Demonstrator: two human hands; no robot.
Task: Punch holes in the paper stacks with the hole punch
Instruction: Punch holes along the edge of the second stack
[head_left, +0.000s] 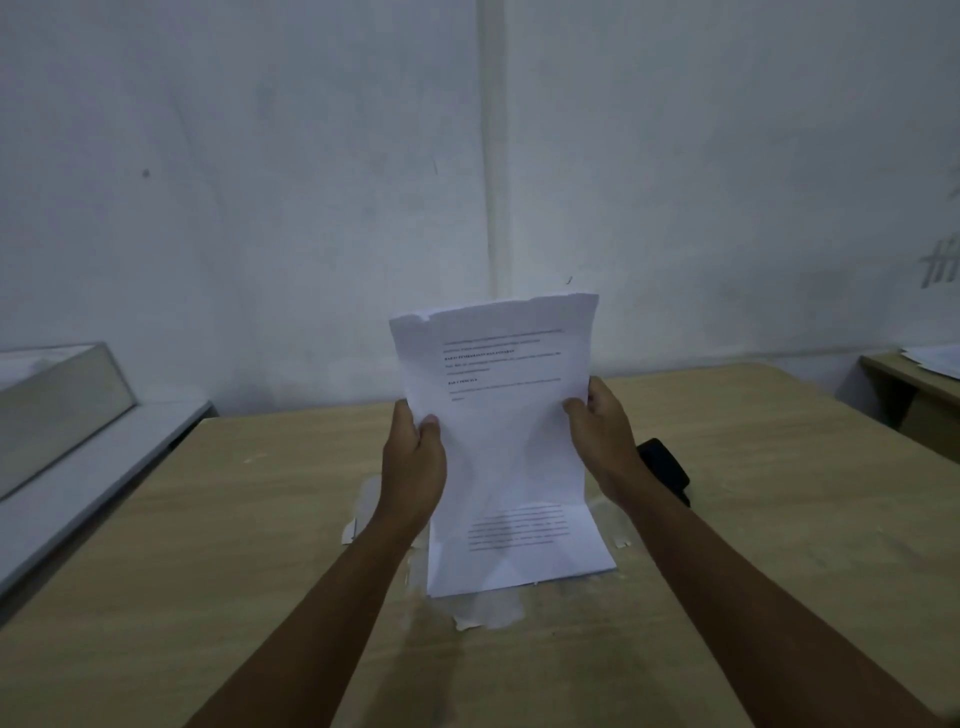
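The paper stack (498, 441) stands upright near the table's (779, 519) middle, long axis vertical, bottom edge resting on the surface and printed face toward the camera, gripped at its side edges by the left hand (413, 462) and right hand (605, 441), with the dark hole punch (667, 467) just behind the right wrist.

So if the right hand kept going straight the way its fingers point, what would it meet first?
The right hand points up and away, already gripping the paper stack. Beyond that, likely only the wall, though depth is unclear.
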